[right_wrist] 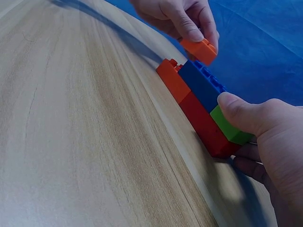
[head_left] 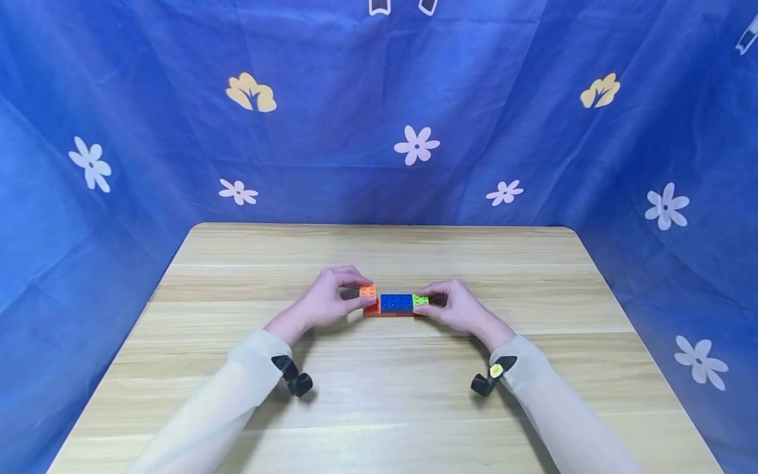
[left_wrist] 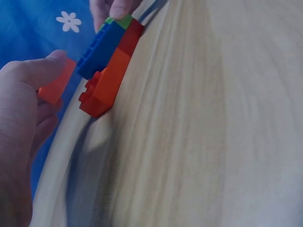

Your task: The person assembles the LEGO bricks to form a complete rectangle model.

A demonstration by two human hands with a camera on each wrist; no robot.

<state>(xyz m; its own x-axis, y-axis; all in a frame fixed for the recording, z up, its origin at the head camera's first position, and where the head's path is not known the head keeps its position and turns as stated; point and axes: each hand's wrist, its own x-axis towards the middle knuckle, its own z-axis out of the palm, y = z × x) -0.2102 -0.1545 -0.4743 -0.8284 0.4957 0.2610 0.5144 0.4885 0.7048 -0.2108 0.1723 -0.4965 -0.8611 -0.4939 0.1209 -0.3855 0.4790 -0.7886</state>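
Note:
My left hand (head_left: 328,299) pinches a small orange brick (right_wrist: 201,49) between thumb and fingers. That brick is held above the bare left end of a joined row of toy bricks, with a gap beneath it in the wrist views. The row's bottom layer is an orange-red brick (left_wrist: 103,92) on the left and a red brick (right_wrist: 203,123) on the right. On top sit a long blue brick (head_left: 396,302) and, beside it, a light green brick (right_wrist: 228,125). With thumb and fingers, my right hand (head_left: 458,306) grips the green end.
The bricks rest on a wood-grain table (head_left: 379,382). A blue curtain (head_left: 331,131) with flower prints hangs behind it and along both sides. Each wrist wears a small black camera (head_left: 299,382).

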